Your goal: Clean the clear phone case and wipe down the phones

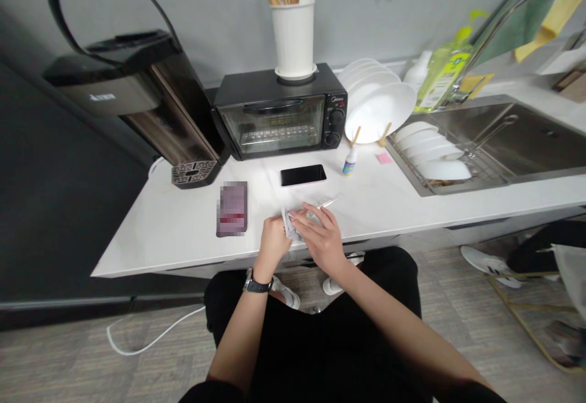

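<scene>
Just over the counter's front edge, my left hand (274, 236) is closed round a crumpled white cloth or tissue (289, 226). My right hand (324, 239) lies against it from the right, fingers stretched out and fingertips touching the white material. Behind the right fingers lies a clear plastic piece (326, 202), partly covered. A black-screened phone (303, 175) rests beyond the hands. To its right stands a small white bottle with a blue and yellow label (350, 163). A dark purple, blurred flat item (232, 209) lies left of the hands.
A toaster oven (279, 122) stands at the back with a white utensil holder (294, 39) on top. Left is a tall black dispenser (169, 104); right are racked plates (382, 110), a pink slip (384, 158) and a sink (526, 140) with bowls (439, 152).
</scene>
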`<action>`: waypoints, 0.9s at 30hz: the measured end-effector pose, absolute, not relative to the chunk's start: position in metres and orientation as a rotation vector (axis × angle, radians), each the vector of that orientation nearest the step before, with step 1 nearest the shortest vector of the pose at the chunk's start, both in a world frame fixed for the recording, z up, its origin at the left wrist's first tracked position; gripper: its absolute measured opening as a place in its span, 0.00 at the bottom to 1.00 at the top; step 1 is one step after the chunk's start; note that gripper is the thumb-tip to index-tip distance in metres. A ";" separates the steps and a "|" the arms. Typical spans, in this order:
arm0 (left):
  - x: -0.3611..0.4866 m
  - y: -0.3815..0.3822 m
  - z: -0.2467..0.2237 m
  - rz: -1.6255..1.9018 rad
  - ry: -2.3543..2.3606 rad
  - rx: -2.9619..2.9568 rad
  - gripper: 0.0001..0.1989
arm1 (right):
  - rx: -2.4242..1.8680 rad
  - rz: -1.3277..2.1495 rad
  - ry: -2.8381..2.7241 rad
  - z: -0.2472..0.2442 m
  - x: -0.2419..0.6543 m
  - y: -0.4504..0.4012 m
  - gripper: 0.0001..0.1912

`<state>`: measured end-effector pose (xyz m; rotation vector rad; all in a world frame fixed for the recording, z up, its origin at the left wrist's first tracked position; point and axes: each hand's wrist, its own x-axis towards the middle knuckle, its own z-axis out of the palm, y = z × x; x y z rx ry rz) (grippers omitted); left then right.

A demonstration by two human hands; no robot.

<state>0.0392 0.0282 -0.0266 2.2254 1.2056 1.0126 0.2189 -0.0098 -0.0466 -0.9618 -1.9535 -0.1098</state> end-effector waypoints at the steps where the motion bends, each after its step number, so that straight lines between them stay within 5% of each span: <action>1: 0.039 0.028 -0.027 1.025 1.192 2.234 0.26 | -0.952 -0.117 -1.965 -0.047 0.222 -0.009 0.28; 13: 0.039 0.029 -0.034 1.030 1.273 2.165 0.17 | -1.000 -0.260 -1.989 -0.045 0.262 0.003 0.24; 20: 0.043 0.024 -0.031 1.126 1.185 2.042 0.21 | -1.251 -0.362 -1.741 -0.043 0.321 0.035 0.20; 27: 0.042 0.026 -0.033 1.073 1.248 2.105 0.19 | -1.191 -0.363 -1.796 -0.043 0.282 0.020 0.22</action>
